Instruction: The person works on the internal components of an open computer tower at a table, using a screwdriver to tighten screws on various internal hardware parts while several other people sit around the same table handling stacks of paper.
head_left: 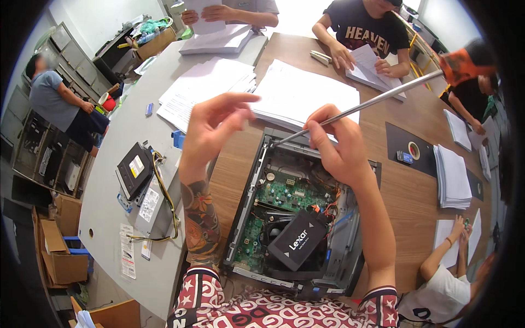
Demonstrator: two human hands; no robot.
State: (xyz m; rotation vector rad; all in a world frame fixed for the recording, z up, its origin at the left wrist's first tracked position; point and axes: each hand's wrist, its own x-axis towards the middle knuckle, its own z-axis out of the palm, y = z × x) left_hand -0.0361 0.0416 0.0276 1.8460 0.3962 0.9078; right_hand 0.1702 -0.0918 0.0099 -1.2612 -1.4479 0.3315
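Observation:
An opened desktop computer case (236, 224) lies on the wooden table in front of me, its green circuit board (284, 188) exposed. A black solid-state drive (298, 240) rests tilted over the fan area, near orange and red cables. My right hand (342, 145) is closed around the metal shaft of a long screwdriver (383, 97). Its orange and black handle rises to the upper right, and its tip meets the case's far left corner. Left of that corner, my left hand (216, 128) hovers with fingers apart and nothing visible in it.
An optical drive (134, 170) and a silver power supply (150, 206) with cables lie on the grey table at left. Paper stacks (306, 90) stand beyond the case. A tape roll (414, 150) sits at right. Several people handle papers around the table.

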